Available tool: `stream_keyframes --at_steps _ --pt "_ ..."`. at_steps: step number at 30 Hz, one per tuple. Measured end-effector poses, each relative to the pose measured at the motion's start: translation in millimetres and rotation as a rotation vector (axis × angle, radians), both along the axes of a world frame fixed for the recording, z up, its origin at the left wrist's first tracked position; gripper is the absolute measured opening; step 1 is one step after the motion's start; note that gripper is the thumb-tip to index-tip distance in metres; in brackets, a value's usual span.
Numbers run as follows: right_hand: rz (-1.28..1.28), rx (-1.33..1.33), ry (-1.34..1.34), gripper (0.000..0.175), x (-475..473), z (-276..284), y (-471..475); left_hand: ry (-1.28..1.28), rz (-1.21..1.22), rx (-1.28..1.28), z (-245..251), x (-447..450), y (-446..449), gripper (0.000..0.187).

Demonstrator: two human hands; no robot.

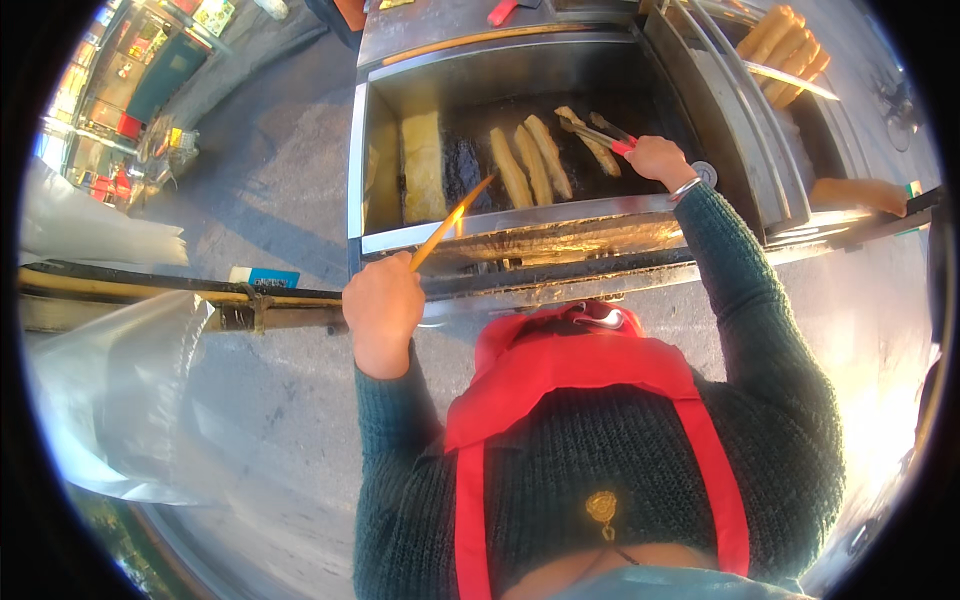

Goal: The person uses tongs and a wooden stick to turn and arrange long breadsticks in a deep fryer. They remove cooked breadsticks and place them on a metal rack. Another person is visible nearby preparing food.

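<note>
My right hand (660,160) holds tongs (616,144) with red grips, their metal jaws around or beside a long strip of fried dough (596,146) in the dark oil of a metal fryer (517,221). Three more dough strips (532,161) lie side by side in the oil, nearer its middle. My left hand (384,307) is closed on a tapered wooden stick (454,223), which points up and right over the fryer's near rim. A pale yellow slab (424,166) is at the fryer's left end.
Golden fried dough sticks (784,52) are stacked at the upper right, beside metal rails (739,112). A round dial (705,174) is near my right wrist. Another wooden stick (480,39) lies along the far rim. Clear plastic bags (120,390) hang from a bar (300,301) at left.
</note>
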State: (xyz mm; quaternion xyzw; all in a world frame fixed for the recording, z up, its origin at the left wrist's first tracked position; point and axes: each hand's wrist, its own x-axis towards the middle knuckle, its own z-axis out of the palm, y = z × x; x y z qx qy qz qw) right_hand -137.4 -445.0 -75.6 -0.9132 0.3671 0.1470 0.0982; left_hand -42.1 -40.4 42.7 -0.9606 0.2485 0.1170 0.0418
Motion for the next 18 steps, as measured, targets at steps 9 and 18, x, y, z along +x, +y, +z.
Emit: stream_keyframes --at_steps 9,18 --pt "-0.131 0.333 0.07 0.033 -1.0 -7.5 -25.6 -0.068 -0.061 -0.044 -7.1 6.5 -14.2 0.012" --pt "-0.259 0.743 -0.002 0.032 9.9 -10.4 -63.3 -0.084 -0.034 -0.075 -14.5 16.5 -21.7 0.009"
